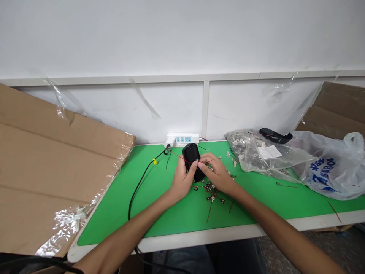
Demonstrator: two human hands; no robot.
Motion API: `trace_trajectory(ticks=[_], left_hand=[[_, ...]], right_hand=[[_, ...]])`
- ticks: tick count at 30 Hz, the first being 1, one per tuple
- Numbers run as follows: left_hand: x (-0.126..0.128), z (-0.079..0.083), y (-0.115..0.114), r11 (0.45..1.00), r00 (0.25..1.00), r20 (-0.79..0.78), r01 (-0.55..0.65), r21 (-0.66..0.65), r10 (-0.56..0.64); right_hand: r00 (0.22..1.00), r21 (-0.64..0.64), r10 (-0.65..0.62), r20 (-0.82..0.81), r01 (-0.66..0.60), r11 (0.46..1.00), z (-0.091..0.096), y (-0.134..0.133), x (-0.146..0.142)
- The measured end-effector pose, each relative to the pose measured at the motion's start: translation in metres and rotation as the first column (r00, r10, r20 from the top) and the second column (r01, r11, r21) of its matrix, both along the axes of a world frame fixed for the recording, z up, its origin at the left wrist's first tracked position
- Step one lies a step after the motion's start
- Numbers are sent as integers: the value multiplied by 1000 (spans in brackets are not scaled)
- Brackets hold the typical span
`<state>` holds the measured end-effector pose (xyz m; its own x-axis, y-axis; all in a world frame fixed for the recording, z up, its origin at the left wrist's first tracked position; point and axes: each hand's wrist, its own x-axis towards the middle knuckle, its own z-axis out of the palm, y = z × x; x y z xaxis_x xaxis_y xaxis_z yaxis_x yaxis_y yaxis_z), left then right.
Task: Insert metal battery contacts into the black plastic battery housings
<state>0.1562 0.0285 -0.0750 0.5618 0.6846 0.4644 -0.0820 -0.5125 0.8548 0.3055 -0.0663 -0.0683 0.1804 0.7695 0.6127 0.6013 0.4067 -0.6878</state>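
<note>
Between both hands, above the green table mat, is a black oval plastic housing (191,152). My left hand (184,175) grips its left side, the thumb lying on its face. My right hand (215,171) is closed at the right side, thumb and fingertips meeting near the left thumb. A thin red wire (181,156) runs across the housing at the fingertips; which hand pinches it I cannot tell. Beneath the hands lies a pile of small metal parts (211,188), some with red wires attached. The underside of the housing is hidden.
A white power strip (187,138) stands against the wall, with a black cable (139,179) running down left. Cardboard (57,163) covers the left side. At right are a clear bag of metal parts (251,152), another black housing (275,136) and a white plastic bag (327,163).
</note>
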Motion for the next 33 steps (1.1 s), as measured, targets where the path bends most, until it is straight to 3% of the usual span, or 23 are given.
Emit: trace_trajectory(ticks=[9,17,22,26,33], left_hand=[[-1,-2,-8,989,999,40,-19,-147,25],[-2,5,-7,972,972,-32,234,28,-233],[0,9,1,966,966,-83,251,58,-246],[-3,7,12,961,980,-72,194,198,-183],[-3,-4,17,922,991,84,60,382,-100]], right_hand=[[983,55,-71,-172,82,995,-7,5,-11],[932,6,-139,-335,149,989,-14,11,1],[949,43,-188,-253,205,978,-1,5,6],[973,91,-206,-106,216,972,8,-1,4],[958,224,-253,135,219,949,14,-7,-4]])
